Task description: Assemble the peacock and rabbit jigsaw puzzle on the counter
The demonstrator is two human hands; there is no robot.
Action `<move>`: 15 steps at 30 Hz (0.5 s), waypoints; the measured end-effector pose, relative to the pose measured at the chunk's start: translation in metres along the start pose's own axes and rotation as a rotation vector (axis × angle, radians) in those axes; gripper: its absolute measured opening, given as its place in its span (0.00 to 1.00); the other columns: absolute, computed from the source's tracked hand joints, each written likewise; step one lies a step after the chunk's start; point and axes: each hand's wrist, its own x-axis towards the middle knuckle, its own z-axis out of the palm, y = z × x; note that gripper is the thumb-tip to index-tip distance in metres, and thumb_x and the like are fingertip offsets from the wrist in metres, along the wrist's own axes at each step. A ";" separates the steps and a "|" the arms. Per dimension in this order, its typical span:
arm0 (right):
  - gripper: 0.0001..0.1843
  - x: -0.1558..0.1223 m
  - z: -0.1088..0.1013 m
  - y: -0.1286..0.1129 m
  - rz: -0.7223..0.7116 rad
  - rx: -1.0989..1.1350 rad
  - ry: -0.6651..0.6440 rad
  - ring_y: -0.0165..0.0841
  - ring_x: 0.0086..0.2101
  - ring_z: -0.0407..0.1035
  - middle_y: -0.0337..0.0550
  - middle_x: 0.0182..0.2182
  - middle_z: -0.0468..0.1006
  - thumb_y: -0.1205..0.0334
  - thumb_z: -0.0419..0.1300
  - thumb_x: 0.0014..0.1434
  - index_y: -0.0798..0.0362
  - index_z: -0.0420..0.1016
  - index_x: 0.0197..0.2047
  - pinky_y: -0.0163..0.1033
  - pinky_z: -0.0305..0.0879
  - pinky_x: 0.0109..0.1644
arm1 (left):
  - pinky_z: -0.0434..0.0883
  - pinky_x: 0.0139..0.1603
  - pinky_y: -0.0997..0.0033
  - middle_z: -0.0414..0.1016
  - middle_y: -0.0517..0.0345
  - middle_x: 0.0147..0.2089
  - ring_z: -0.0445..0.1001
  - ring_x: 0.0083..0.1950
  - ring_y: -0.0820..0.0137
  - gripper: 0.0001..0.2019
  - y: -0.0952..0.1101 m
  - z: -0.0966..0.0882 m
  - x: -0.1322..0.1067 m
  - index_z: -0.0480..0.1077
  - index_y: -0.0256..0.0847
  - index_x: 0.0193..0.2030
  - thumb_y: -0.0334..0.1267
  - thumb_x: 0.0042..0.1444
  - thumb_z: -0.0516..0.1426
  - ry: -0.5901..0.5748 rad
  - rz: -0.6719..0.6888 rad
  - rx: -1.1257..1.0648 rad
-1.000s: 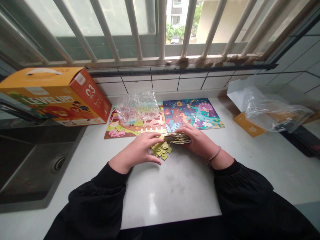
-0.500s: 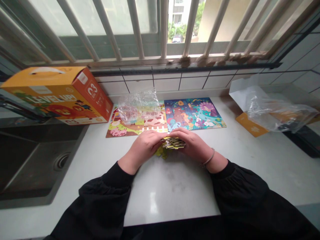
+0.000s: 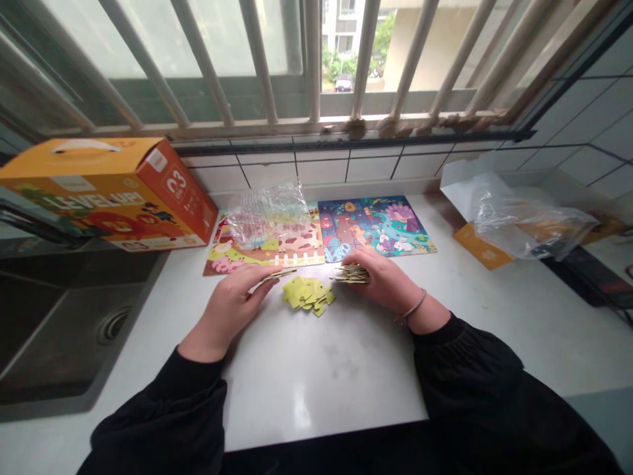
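Observation:
A heap of yellow-green puzzle pieces (image 3: pixel 307 293) lies on the white countertop (image 3: pixel 316 369) between my two hands. To its left, my left hand (image 3: pixel 235 300) pinches a few thin puzzle pieces (image 3: pixel 278 274) between thumb and fingers. On the other side, my right hand (image 3: pixel 378 280) is wrapped round a thicker stack of puzzle pieces (image 3: pixel 350 274), their edges facing the heap. Behind the hands lie two assembled puzzles side by side: a farm puzzle (image 3: pixel 297 245) with a spotted cow and a dark blue forest puzzle (image 3: pixel 380 224) with white rabbits.
Crumpled clear plastic (image 3: pixel 270 211) covers part of the farm puzzle. An orange carton (image 3: pixel 99 198) stands at the left by the dark sink (image 3: pixel 64 343). At the right are an open box (image 3: pixel 482 244), more clear plastic (image 3: pixel 534 221) and a black object (image 3: pixel 588 277). A barred window is behind.
My hands have come apart; the left has moved left with a few pieces from the stack. The stack stays in my right hand, and the yellow-green heap below is now uncovered.

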 end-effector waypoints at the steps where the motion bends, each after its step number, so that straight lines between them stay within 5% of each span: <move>1: 0.15 -0.001 0.001 0.000 0.020 0.029 0.016 0.41 0.44 0.76 0.45 0.45 0.81 0.64 0.70 0.65 0.46 0.75 0.53 0.44 0.74 0.50 | 0.82 0.56 0.58 0.88 0.51 0.55 0.86 0.54 0.60 0.11 0.000 -0.001 -0.004 0.82 0.46 0.59 0.42 0.75 0.63 0.019 -0.052 -0.020; 4: 0.19 -0.002 0.003 0.000 0.064 0.077 0.056 0.41 0.43 0.78 0.44 0.47 0.83 0.61 0.73 0.63 0.45 0.76 0.55 0.44 0.75 0.50 | 0.83 0.55 0.58 0.88 0.51 0.54 0.86 0.53 0.60 0.11 0.000 0.000 -0.008 0.82 0.45 0.57 0.43 0.74 0.63 0.039 -0.104 -0.057; 8: 0.17 0.000 0.005 0.000 0.033 0.045 0.059 0.43 0.45 0.77 0.45 0.47 0.82 0.63 0.72 0.64 0.46 0.76 0.54 0.46 0.75 0.52 | 0.81 0.62 0.51 0.87 0.51 0.57 0.85 0.57 0.59 0.11 0.002 0.015 -0.002 0.81 0.48 0.59 0.39 0.75 0.62 -0.006 0.048 -0.033; 12: 0.15 0.003 0.008 -0.002 0.003 0.024 0.035 0.43 0.46 0.76 0.46 0.46 0.80 0.65 0.71 0.66 0.46 0.75 0.53 0.46 0.74 0.52 | 0.77 0.69 0.45 0.82 0.47 0.67 0.80 0.68 0.54 0.15 0.010 0.030 0.001 0.79 0.49 0.64 0.37 0.75 0.60 -0.209 0.164 -0.011; 15: 0.16 0.004 0.008 -0.002 0.004 0.017 0.039 0.43 0.46 0.75 0.46 0.47 0.80 0.66 0.71 0.66 0.46 0.74 0.53 0.46 0.73 0.52 | 0.70 0.78 0.39 0.68 0.40 0.79 0.68 0.79 0.49 0.25 0.017 0.032 -0.002 0.70 0.47 0.74 0.43 0.74 0.62 -0.360 0.130 0.002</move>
